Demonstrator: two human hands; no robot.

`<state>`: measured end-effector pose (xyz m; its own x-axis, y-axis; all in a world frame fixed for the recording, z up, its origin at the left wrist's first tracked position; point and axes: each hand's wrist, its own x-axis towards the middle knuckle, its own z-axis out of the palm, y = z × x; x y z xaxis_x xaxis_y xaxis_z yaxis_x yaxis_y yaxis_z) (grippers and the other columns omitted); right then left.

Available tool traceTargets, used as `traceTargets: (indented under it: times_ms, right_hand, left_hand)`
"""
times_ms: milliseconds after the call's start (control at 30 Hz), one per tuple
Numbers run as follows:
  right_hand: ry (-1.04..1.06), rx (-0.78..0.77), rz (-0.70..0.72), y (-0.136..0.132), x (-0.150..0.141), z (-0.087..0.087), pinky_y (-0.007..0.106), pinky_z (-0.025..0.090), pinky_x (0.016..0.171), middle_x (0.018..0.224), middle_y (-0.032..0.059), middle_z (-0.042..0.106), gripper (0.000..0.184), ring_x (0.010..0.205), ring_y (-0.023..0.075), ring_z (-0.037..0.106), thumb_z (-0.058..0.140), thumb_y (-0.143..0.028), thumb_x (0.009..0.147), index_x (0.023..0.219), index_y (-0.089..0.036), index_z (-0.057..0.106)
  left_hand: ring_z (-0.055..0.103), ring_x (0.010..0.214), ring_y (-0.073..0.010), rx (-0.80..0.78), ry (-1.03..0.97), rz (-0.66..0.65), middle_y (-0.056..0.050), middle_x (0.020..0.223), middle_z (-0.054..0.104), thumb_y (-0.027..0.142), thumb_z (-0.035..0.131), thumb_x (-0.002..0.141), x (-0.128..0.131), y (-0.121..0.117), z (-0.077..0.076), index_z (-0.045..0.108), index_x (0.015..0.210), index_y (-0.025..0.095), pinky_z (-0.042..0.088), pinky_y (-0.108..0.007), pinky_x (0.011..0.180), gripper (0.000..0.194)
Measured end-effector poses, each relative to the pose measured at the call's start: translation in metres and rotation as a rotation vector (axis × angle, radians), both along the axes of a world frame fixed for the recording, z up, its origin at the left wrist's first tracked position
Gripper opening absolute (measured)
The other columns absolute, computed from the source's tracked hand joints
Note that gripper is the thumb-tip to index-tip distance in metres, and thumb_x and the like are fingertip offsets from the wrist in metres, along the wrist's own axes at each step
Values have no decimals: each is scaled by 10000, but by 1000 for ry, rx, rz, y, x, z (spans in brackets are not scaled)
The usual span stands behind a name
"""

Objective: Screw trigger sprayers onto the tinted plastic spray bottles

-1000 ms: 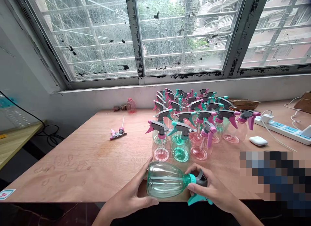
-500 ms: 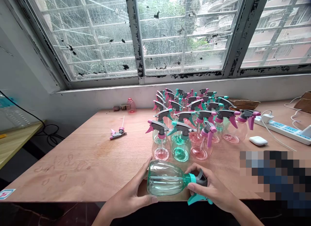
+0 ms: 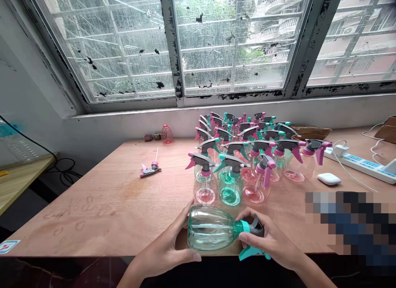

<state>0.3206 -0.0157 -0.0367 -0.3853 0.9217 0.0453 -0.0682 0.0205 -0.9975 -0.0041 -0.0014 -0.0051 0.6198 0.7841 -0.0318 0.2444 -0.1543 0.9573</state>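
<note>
A clear teal spray bottle (image 3: 210, 228) lies on its side at the near edge of the wooden table (image 3: 117, 205). My left hand (image 3: 168, 249) wraps round its body from below and behind. My right hand (image 3: 270, 240) grips its grey and teal trigger head (image 3: 253, 234) at the neck. Just beyond stands a cluster of several pink and teal spray bottles (image 3: 244, 156), upright and with their trigger heads on.
A loose pink trigger head with its tube (image 3: 150, 168) lies mid-table. A small pink bottle without a head (image 3: 167, 134) stands by the wall. At the right are a power strip (image 3: 361, 164), a white case (image 3: 328, 179) and cables. A blurred patch covers the near right.
Nothing has changed beyond a slight shift of the bottle in my hands; both hands keep their grip.
</note>
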Motion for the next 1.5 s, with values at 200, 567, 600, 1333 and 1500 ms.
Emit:
traceTargets:
  times_ms: [200,567,600,1333,1500]
  right_hand:
    - [-19,1,-2,0,0,1,272,482,649,756,-4,689,376,715,202,613,826,-470,935,1102,-192,638]
    - [-15,-5,2,1,0,0,280,467,650,751,-5,683,390,707,200,601,827,-482,929,1095,-185,635]
    - [-19,-3,2,1,0,0,280,466,646,748,-6,683,388,704,201,600,825,-482,930,1095,-186,635]
    - [-70,5,-31,0,-1,1,295,481,626,740,5,678,439,686,219,608,815,-559,896,1088,-204,643]
    - [-75,1,-34,0,-1,-2,294,459,606,731,-12,631,460,662,211,576,814,-587,882,1080,-211,638]
  left_hand:
    - [256,1611,-345,38,-25,0,-39,1782,189,277,746,951,1,0,-1,45,1670,415,232,-517,1324,1014]
    - [204,1622,-377,12,0,4,-47,1784,182,388,822,883,-1,3,0,79,1678,368,179,-542,1335,1089]
    - [213,1620,-372,14,9,3,-46,1783,185,388,818,886,-1,2,1,85,1677,370,178,-536,1336,1079]
    - [265,1613,-320,78,14,12,-61,1777,211,284,662,1011,0,0,-2,5,1676,377,226,-513,1330,939]
    - [240,1617,-355,64,26,12,-50,1789,156,334,714,975,-1,1,-3,18,1677,367,197,-536,1336,989]
